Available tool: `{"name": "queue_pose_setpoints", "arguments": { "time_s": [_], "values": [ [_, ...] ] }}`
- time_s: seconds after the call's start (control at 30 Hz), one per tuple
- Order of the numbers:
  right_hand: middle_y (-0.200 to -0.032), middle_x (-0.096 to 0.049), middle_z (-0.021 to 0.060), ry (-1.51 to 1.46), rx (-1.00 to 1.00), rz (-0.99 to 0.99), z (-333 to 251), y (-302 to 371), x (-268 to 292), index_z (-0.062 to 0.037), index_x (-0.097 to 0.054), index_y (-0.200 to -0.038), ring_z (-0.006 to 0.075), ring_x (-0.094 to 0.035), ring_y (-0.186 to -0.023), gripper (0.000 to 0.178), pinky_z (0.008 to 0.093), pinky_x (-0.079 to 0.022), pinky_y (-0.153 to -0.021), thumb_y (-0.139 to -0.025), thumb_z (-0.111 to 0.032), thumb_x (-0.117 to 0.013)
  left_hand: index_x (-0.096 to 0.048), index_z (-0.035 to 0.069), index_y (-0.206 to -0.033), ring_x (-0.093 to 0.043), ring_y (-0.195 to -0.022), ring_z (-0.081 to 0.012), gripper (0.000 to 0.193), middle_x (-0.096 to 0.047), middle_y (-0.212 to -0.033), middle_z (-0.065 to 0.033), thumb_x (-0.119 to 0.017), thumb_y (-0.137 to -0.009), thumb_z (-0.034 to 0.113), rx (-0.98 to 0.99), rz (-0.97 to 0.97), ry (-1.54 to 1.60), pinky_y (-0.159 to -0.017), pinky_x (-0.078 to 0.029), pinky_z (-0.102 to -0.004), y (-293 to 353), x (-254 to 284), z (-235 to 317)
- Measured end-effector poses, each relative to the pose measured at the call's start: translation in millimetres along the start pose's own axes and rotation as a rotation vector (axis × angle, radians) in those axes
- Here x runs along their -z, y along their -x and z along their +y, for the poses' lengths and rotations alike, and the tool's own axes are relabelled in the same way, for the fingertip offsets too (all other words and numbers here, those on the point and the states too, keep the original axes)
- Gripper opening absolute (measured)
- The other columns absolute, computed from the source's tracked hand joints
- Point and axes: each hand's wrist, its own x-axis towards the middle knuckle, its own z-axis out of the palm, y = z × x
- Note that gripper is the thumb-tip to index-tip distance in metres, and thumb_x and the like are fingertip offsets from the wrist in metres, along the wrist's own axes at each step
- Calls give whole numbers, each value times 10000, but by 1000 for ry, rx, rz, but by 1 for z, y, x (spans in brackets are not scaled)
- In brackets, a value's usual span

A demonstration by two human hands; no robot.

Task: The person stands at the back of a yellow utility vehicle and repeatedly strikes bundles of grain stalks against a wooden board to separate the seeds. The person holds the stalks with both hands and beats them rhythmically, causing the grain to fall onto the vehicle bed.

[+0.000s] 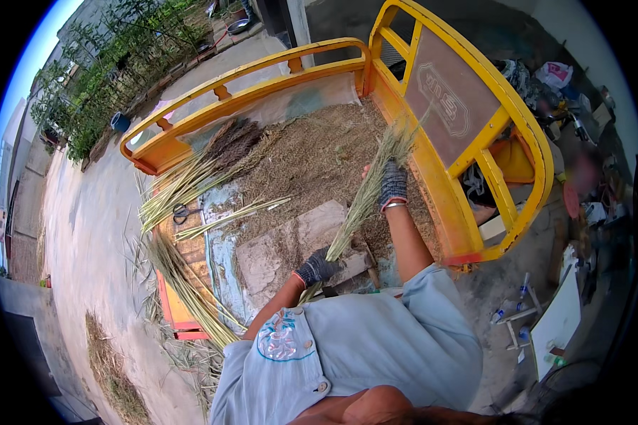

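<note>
A bundle of long green sorghum-like stalks (356,212) slants across in front of me, its wispy heads at the far right end. My left hand (317,267), in a dark grey glove, is closed round the lower stalks. Farther up, my right hand (393,183), gloved alike, grips the bundle just below the heads. Under the bundle lies a pale, flat slab (276,248). Loose brown seed and chaff (312,152) cover the cart bed around it. A dark edged piece beside the slab is partly hidden, so I cannot tell its kind.
Yellow rails (255,67) and a tall end panel (443,92) border the cart. Dark-headed stalks (184,191), scissors (183,213), a few loose stalks (234,217) and pale stripped stalks (191,294) lie left. Clutter and a white board (556,326) stand right.
</note>
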Motion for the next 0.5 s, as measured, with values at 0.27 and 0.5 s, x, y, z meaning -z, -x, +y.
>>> {"name": "queue_pose_setpoints", "arguments": {
  "time_s": [0.27, 0.5],
  "values": [
    [-759, -594, 213, 1440, 1060, 466, -90, -26, 36, 27, -579, -832, 375, -586, -716, 320, 456, -430, -613, -891, -226, -390, -537, 75, -867, -441, -467, -93, 234, -488, -586, 3, -654, -731, 225, 176, -41, 154, -411, -375, -258, 14, 1, 3],
    [-485, -504, 50, 134, 349, -2, -115, -31, 46, -57, -552, -726, 181, -457, -368, 313, 317, -343, -346, -847, -339, -490, -525, 75, -712, -422, -414, -113, 217, -448, -497, -12, -630, -774, 254, 363, 103, 190, -392, -346, -276, 27, 23, 0]
  ]
}}
